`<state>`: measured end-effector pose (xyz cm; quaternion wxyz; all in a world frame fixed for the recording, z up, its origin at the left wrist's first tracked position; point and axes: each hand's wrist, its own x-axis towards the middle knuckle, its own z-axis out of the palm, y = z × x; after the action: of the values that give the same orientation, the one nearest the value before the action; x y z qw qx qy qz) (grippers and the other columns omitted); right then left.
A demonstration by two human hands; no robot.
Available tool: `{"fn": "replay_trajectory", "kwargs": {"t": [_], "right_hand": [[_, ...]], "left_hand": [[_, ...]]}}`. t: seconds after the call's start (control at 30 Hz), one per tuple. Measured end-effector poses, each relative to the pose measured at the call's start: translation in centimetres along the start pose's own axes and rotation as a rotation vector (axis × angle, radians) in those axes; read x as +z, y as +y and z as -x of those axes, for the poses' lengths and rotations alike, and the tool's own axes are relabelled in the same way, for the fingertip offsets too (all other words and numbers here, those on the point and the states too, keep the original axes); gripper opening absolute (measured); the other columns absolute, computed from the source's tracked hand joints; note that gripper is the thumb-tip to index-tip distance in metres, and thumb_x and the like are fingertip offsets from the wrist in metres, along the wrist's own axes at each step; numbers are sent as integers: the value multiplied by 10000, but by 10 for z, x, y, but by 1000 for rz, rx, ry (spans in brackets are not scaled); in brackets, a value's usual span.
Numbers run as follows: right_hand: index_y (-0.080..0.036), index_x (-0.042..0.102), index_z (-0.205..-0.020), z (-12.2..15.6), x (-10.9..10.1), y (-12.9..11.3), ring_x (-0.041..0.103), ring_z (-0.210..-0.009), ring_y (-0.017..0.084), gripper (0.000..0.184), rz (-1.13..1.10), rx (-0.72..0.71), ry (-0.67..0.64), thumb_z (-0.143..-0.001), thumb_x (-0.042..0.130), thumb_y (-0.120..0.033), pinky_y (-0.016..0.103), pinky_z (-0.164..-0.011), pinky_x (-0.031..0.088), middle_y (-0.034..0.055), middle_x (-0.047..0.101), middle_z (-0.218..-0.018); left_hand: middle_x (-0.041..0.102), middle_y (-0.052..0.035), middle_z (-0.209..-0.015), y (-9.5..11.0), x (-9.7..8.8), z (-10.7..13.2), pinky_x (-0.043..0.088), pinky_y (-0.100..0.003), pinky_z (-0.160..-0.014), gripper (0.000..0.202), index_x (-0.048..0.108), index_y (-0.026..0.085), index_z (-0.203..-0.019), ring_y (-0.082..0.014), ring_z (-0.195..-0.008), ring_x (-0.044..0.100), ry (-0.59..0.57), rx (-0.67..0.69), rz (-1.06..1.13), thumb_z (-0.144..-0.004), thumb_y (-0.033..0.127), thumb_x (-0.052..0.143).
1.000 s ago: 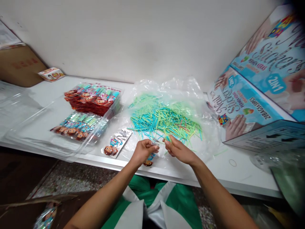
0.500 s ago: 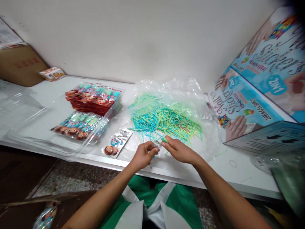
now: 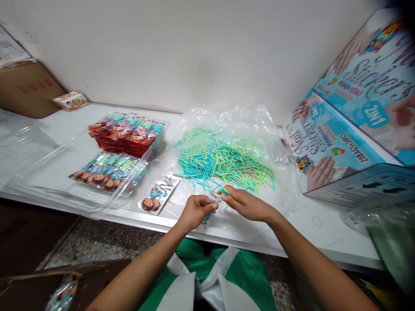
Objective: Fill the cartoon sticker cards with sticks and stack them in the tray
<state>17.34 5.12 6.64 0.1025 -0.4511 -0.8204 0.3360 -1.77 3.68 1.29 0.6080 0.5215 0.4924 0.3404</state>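
The large blue box [image 3: 330,144] at right reads "Nail Stickers", "PERMEN KERAS", "2IN1" and "20BAGSX30PCS", its lines slanting. Red lettering on the brown carton [image 3: 30,93] at far left is too blurred to read.

At the near edge of the white table [image 3: 337,237], the left hand [image 3: 195,211] pinches a small packet [image 3: 214,197] between thumb and fingers. The packet's long axis runs from near left to far right, its silvery patterned end pointing far right; a bit of blue print shows below the fingers. The right hand [image 3: 245,204] has its fingers closed on some green sticks [image 3: 223,190], just beside that silvery end; their exact direction is hard to tell.

Left of the hands, a flat packet [image 3: 158,194] lies on the same slant, cartoon heads at its near-left end, its lettering too small to read.
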Motion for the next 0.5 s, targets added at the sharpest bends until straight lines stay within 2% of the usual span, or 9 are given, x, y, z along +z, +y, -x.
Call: {"fn": "replay_trajectory", "kwargs": {"t": [0.13,0.3,0.4,0.5], "right_hand": [[-195,463,-874,2,-9,0,495,-666,134,267,2,-45,-115,-930,293,-392,253,-634,390,6,533,-761],[-195,483,-1097,4,-13,-4,551,-715,158,294,-2,-83,-256,-923,323,-370,249,-642,395,32,597,-809],[-174,478,-1172,3,-11,-6,575,-703,179,360,78,-71,-303,-910,346,-383,250,-609,389,57,625,-789],[-128,427,-1263,2,-8,-6,589,-666,193,454,174,-47,-336,-885,393,-378,246,-552,370,87,651,-773]], "left_hand": [[538,15,-508,2,-1,3,360,-203,-441,282,638,136,-625,-103,-473,476,33,60,-145,-692,410,628],[605,-12,-598,7,-3,6,392,-225,-573,240,667,163,-686,-141,-599,545,36,216,-392,-765,362,558],[640,-32,-660,8,-6,6,380,-237,-605,225,666,184,-764,-159,-636,574,1,304,-633,-814,324,497],[654,-66,-759,11,-9,6,391,-273,-689,202,640,192,-886,-199,-757,596,-46,416,-903,-833,250,453]]}}
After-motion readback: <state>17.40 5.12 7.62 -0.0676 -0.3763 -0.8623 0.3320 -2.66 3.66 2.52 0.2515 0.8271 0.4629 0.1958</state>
